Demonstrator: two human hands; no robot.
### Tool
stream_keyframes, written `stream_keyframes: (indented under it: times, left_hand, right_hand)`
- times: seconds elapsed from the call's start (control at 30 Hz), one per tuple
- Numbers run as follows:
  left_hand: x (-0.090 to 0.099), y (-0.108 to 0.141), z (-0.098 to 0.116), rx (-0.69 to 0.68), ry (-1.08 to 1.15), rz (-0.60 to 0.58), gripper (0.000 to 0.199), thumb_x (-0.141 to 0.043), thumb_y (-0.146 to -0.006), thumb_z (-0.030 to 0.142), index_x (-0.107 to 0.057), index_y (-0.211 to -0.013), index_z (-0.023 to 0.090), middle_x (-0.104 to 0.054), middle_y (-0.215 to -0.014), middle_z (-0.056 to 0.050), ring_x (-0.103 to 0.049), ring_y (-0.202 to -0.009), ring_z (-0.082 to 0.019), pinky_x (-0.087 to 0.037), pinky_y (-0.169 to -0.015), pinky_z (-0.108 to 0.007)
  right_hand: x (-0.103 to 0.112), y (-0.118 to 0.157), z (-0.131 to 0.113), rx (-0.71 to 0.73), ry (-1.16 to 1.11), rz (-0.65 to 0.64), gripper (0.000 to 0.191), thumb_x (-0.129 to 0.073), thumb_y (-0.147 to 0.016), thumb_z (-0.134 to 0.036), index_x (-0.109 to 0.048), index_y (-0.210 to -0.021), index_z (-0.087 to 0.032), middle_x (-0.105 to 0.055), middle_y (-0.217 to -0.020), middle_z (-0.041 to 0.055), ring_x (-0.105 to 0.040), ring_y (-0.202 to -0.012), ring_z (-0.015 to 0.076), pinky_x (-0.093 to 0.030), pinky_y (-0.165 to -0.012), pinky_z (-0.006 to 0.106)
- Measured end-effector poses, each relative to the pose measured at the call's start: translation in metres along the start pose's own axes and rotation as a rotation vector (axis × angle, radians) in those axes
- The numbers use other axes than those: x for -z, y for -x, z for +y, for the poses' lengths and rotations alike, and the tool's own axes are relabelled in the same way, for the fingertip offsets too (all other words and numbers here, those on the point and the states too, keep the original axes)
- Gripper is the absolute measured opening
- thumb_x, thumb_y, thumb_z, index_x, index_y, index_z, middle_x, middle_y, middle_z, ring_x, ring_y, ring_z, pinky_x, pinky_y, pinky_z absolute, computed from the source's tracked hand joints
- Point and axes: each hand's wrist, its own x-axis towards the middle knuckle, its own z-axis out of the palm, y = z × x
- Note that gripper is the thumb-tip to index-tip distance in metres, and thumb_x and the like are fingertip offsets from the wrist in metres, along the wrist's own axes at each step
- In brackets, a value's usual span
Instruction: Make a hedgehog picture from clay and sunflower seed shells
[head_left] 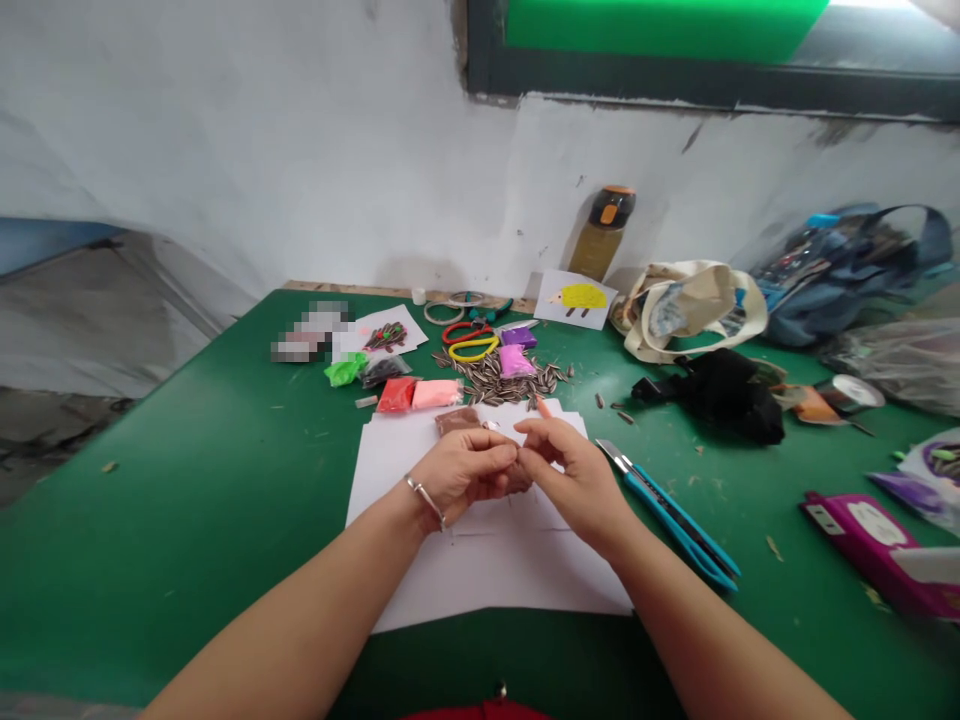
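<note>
Both hands meet over a stack of white paper [495, 585]. My left hand [465, 470], with a silver bracelet at the wrist, has its thumb and fingers pinched together. Against its fingertips press the thumb and bent fingers of my right hand [566, 470]. Whatever is between the fingertips is too small and covered to name. Just beneath them shows brown clay-like material [519, 480], mostly hidden by the hands. A brown packet [456, 420] lies on the paper behind my left hand. Right of my right hand is a blue utility knife [667, 515] with its blade out.
Striped sunflower seeds [487, 382] lie behind the paper, near red and yellow scissors [474, 348] and coloured clay packets [437, 393]. A hedgehog drawing [574, 299] leans before a bottle [600, 235]. Bags [690, 310] stand back right; a magenta box [885, 550] is at right.
</note>
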Motion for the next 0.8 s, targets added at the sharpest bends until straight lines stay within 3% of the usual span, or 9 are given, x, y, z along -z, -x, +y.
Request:
stream_keyframes:
  times: [0.13,0.23,0.57,0.7,0.8]
  left_hand:
    - [0.003,-0.001,-0.001,-0.023,-0.081,0.014,0.033,-0.078,-0.067,0.040,-0.062,-0.069,0.012,-0.052,-0.058,0.002,-0.044,-0.051,-0.005,-0.033,-0.050,-0.019]
    - [0.004,-0.002,-0.003,-0.042,-0.091,0.009,0.038,-0.077,-0.066,0.045,-0.058,-0.065,0.012,-0.048,-0.054,0.004,-0.042,-0.049,-0.005,-0.031,-0.049,-0.019]
    - [0.003,-0.006,-0.010,-0.057,-0.171,-0.011,0.045,-0.068,-0.072,0.054,-0.057,-0.065,0.011,-0.053,-0.055,0.001,-0.046,-0.048,-0.006,-0.032,-0.046,-0.018]
    - [0.000,-0.004,-0.007,-0.041,-0.164,0.044,0.044,-0.067,-0.072,0.054,-0.061,-0.069,0.011,-0.056,-0.057,0.000,-0.049,-0.049,-0.007,-0.037,-0.047,-0.019]
    - [0.003,-0.004,-0.002,-0.120,-0.262,0.115,0.037,-0.070,-0.071,0.047,-0.065,-0.074,0.010,-0.057,-0.060,0.000,-0.051,-0.052,-0.008,-0.042,-0.051,-0.021]
  right_hand:
    - [0.002,0.000,-0.003,-0.048,-0.043,-0.050,0.017,-0.054,-0.085,-0.026,-0.062,-0.101,-0.024,-0.063,-0.084,0.0020,-0.059,-0.076,0.0171,-0.047,-0.085,0.037]
    - [0.002,-0.001,-0.005,-0.036,-0.073,-0.129,0.019,-0.056,-0.084,-0.025,-0.063,-0.102,-0.024,-0.064,-0.083,0.0017,-0.058,-0.068,0.0150,-0.049,-0.073,0.032]
    - [0.000,-0.002,-0.006,-0.105,-0.045,-0.104,0.010,-0.063,-0.079,-0.027,-0.064,-0.085,-0.019,-0.064,-0.074,0.0011,-0.055,-0.063,0.0126,-0.047,-0.062,0.027]
    - [0.000,0.000,-0.003,-0.165,-0.086,-0.055,0.013,-0.056,-0.083,-0.028,-0.065,-0.085,-0.019,-0.065,-0.077,0.0015,-0.058,-0.067,0.0131,-0.047,-0.064,0.026]
    - [0.000,0.000,0.003,-0.221,-0.128,-0.020,0.015,-0.054,-0.084,-0.028,-0.064,-0.091,-0.019,-0.066,-0.080,0.0011,-0.059,-0.067,0.0130,-0.048,-0.066,0.027]
